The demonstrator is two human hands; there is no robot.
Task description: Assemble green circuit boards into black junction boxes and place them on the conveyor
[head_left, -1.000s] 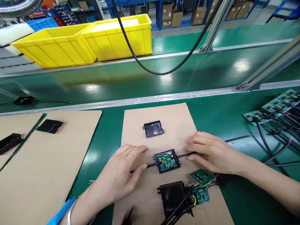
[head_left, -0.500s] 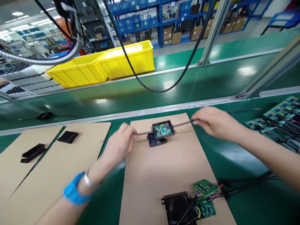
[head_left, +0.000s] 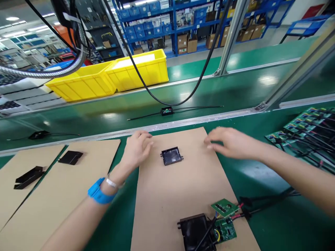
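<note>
Black casing (head_left: 171, 156) lies between left hand (head_left: 138, 145) and right hand (head_left: 223, 141), fingers of both loosely parted, empty; grip its rim, sparing side tabs (head_left: 182, 158).

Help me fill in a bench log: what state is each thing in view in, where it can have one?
Left grip: open, holding nothing.
Right grip: open, holding nothing.
Cabled unit: lying uncovered, inside showing.
Small black shell: open side up, no circuitry visible inside.
Two green boards: uncased, wired.
Yellow bins: open-topped.
Hanging cable: slack loop.
Blue wristband: worn.
</note>
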